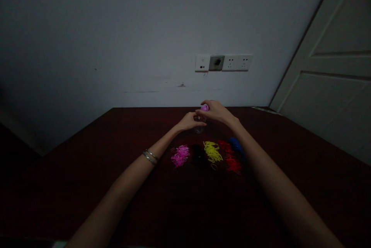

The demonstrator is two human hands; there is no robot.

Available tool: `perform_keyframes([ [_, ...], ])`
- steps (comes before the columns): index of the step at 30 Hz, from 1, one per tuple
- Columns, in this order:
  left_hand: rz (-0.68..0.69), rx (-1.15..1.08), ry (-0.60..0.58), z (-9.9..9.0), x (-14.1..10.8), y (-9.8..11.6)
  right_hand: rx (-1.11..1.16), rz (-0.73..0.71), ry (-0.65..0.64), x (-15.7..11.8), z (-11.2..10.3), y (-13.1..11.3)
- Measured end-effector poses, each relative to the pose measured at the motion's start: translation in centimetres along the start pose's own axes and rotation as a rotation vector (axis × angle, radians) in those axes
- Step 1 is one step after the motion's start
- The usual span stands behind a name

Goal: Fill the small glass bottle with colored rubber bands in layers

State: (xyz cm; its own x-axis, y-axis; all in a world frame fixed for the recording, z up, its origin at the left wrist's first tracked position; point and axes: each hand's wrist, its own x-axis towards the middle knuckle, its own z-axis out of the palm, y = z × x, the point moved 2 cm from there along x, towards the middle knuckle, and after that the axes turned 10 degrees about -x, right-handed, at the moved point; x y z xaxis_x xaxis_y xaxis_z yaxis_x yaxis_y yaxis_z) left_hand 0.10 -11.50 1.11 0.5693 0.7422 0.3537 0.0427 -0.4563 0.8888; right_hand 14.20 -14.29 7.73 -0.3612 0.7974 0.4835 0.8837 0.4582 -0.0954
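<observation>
My left hand (pixel 188 121) is wrapped round a small clear container (pixel 198 129) near the back of the dark red table. Over its top, my right hand (pixel 213 111) grips a pink cap (pixel 204 107). Whether the cap touches the container is hard to tell in the dim light. In front of my hands lie loose piles of small bands in a row: pink (pixel 180 156), black (pixel 198 155), yellow (pixel 213 152), red (pixel 231 158) and blue (pixel 235 144). My right forearm partly covers the blue pile.
The dark table (pixel 139 124) meets a pale wall (pixel 145 39) just behind my hands. Wall sockets (pixel 236 62) sit above the table. A white panelled door (pixel 333 81) stands at the right.
</observation>
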Motion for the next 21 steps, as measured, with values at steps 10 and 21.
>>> perform_keyframes([
  [10, -0.078, -0.145, -0.020, -0.46, -0.31, -0.22, 0.229, -0.141, -0.109, 0.21, -0.73, 0.21],
  [21, -0.112, -0.237, -0.056, -0.59, -0.08, -0.56, 0.448, -0.183, -0.164, 0.19, -0.59, 0.58],
])
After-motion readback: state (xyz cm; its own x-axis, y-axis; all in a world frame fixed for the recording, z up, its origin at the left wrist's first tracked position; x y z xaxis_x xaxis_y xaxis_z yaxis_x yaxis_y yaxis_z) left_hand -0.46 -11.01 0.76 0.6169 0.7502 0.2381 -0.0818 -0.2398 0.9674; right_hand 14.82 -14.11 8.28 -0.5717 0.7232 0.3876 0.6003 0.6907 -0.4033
